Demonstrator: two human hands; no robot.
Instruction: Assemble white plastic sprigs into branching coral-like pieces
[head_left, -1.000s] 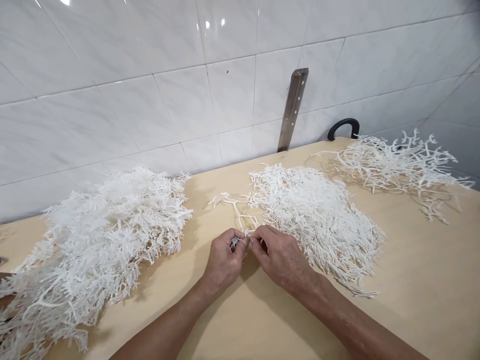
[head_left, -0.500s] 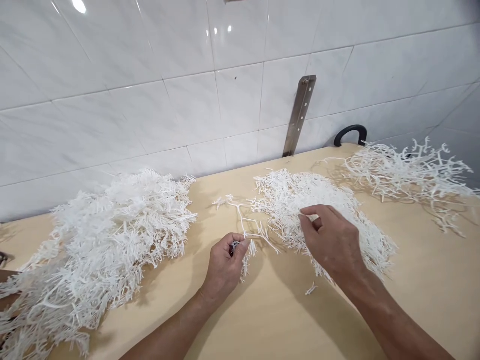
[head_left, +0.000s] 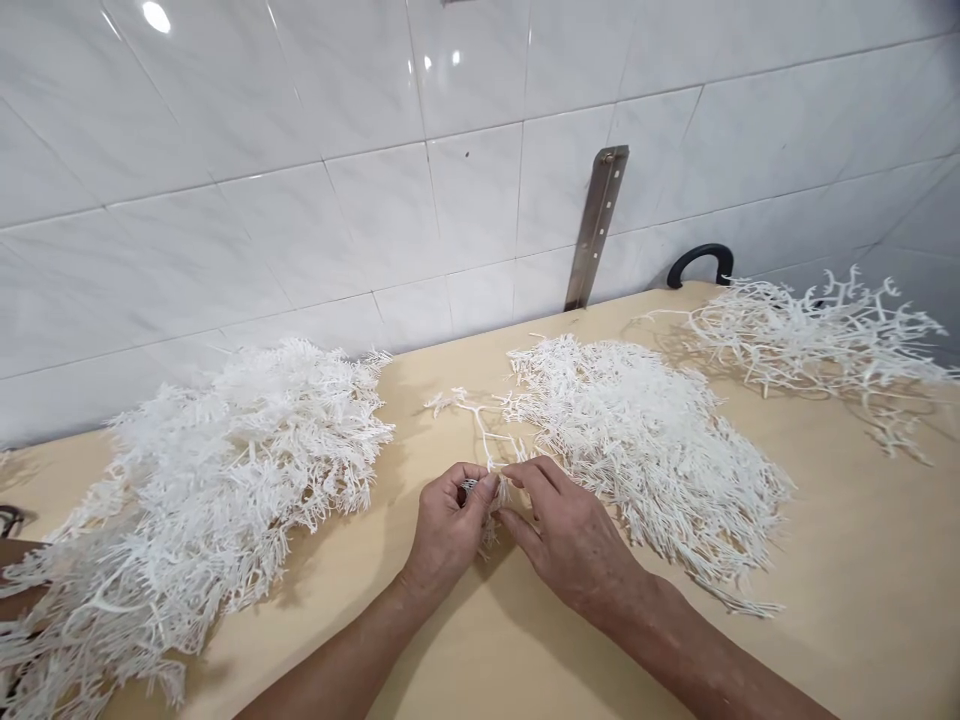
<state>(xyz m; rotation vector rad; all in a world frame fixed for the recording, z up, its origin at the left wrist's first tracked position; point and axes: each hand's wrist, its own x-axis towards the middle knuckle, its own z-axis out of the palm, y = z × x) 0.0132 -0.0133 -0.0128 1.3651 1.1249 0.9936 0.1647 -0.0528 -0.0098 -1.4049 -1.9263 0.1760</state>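
My left hand [head_left: 450,525] is closed in a pinch on a thin, branching white plastic sprig [head_left: 486,432]. The bare stem stretches away over the tabletop, and tufted ends hang below the fingers. Close against those fingertips is my right hand [head_left: 574,535], its thumb and forefinger apart on either side of a small tuft. Whether they touch the tuft I cannot tell. To the right lies a flat heap of white tufted sprigs [head_left: 637,430]. A larger, fluffier heap of sprigs [head_left: 255,460] spreads on the left.
Bare, branching white stems [head_left: 810,340] lie tangled at the back right of the pale wooden table [head_left: 480,650]. Behind them a black curved handle [head_left: 701,262] stands near the tiled wall [head_left: 337,230]. A slotted metal strip [head_left: 598,228] rises at the table's back edge.
My right hand has moved left from above the right-hand heap to the sprig at my left fingertips. My left hand keeps its pinch in nearly the same place.
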